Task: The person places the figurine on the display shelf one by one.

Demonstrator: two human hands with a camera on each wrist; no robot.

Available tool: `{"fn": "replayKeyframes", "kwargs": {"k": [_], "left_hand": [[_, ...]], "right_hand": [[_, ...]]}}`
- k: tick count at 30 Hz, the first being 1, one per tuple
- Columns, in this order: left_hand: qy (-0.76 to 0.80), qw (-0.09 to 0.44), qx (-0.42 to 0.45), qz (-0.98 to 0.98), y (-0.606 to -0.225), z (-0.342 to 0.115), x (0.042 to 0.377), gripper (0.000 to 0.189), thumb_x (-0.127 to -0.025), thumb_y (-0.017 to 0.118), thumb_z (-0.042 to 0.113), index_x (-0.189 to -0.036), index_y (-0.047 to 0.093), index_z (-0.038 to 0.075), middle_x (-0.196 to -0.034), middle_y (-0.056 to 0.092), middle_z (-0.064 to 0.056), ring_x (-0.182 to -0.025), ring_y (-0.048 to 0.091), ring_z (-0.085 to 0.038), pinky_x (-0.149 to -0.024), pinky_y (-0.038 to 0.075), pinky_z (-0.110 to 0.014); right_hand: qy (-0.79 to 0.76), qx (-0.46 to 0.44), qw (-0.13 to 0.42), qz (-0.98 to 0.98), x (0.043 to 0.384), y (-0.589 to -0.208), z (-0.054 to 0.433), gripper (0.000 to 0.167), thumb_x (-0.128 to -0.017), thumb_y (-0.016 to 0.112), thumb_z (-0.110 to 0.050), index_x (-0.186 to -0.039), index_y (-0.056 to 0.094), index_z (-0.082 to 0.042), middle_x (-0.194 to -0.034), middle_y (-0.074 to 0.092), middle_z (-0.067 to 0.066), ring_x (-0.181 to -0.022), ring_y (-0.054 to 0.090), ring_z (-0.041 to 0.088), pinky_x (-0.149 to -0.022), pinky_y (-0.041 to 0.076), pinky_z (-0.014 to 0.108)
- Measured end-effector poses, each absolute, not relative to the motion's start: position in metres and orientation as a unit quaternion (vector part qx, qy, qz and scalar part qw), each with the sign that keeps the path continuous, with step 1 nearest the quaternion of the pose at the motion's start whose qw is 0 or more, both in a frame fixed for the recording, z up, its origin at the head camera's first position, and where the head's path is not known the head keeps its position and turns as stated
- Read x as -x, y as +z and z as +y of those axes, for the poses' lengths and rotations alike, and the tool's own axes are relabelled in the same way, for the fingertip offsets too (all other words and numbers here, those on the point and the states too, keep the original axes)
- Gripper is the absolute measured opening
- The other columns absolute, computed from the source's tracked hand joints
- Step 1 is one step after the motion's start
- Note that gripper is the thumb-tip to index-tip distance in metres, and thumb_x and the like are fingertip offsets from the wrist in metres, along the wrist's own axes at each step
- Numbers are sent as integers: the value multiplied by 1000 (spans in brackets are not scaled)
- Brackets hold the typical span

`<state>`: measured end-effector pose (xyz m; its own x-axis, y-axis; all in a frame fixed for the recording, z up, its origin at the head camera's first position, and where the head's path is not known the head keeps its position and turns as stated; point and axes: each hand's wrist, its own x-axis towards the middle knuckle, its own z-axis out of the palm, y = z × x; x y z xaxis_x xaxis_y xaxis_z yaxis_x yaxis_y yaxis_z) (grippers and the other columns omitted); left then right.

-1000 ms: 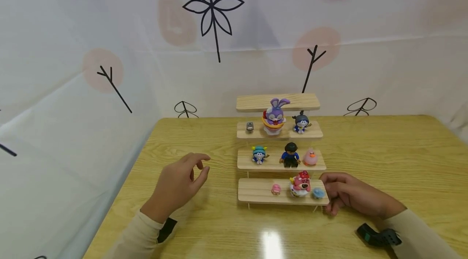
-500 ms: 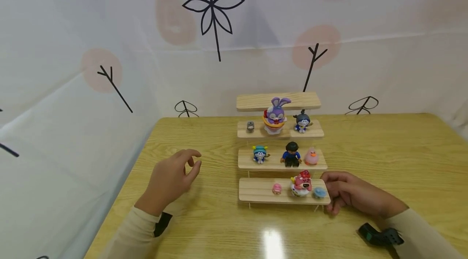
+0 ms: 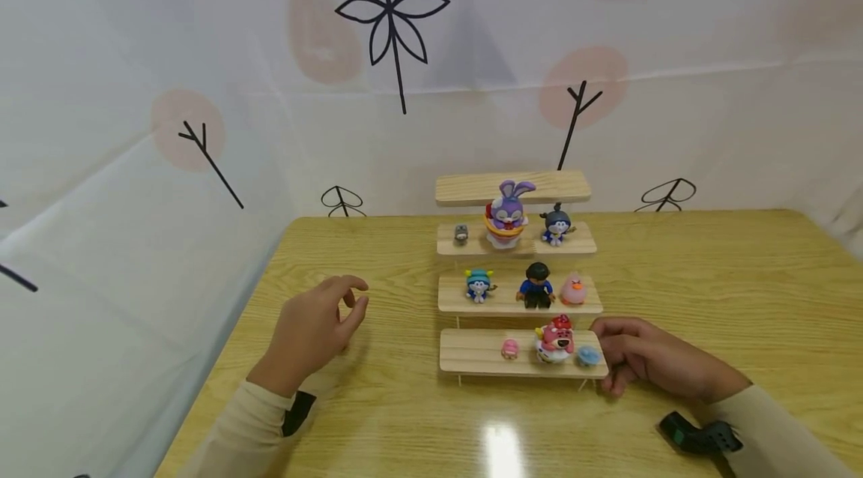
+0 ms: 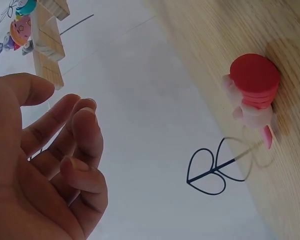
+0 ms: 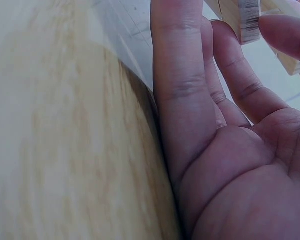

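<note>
A four-tier wooden display shelf point(image 3: 465, 352) bears several small toy figures. At the right end of its lowest plank, my right hand point(image 3: 664, 362) pinches the plank's end point(image 5: 250, 20) between thumb and fingers. My left hand point(image 3: 313, 324) hovers left of the shelf, fingers loosely curled around nothing. Below it, a pink toy with a red round base point(image 4: 255, 80) lies on its side on the table; the head view does not show it. A pink bear figure point(image 3: 554, 343), a blue piece point(image 3: 588, 356) and a little pink toy point(image 3: 509, 348) stand on the lowest plank.
Higher up are a purple rabbit figure point(image 3: 507, 219), a dark-haired doll point(image 3: 536, 287), a pink duck point(image 3: 574, 290) and a blue-hatted figure point(image 3: 479, 286). The wooden table point(image 3: 708, 291) ends at a patterned cloth backdrop point(image 3: 472, 126).
My left hand has drawn back a little to the left, away from the shelf. The right hand stays at the plank's end, and the figures keep their places.
</note>
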<state>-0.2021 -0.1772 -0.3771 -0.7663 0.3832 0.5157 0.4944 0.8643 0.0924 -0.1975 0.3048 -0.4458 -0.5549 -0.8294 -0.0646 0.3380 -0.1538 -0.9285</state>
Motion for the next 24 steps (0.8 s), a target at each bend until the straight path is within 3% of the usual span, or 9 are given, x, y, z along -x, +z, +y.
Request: {"fn": "replayKeyframes", "kwargs": {"k": [11,24], "left_hand": [[-122,204,192,-952,-375,-185,205,19,-95,68,27,-110,69,15,-87,68,2,-50,45,1,-41,33,-17],[-146,6,118,-982,-377,-210,217,28,-99,62,33,-121,65,16,-98,69,-3,-53,50,-11,-49,41,-28]], "right_hand": [[-720,258,400,505,198,-448,305,39,-109,17,-3,-127,51,-6,-113,71,15,-98,71,22,-83,61,34],[-717,255,400,510,198,-447,306,38,-109,18,-3,-127,52,-5,-112,71,15,-98,72,22,-83,61,34]]}}
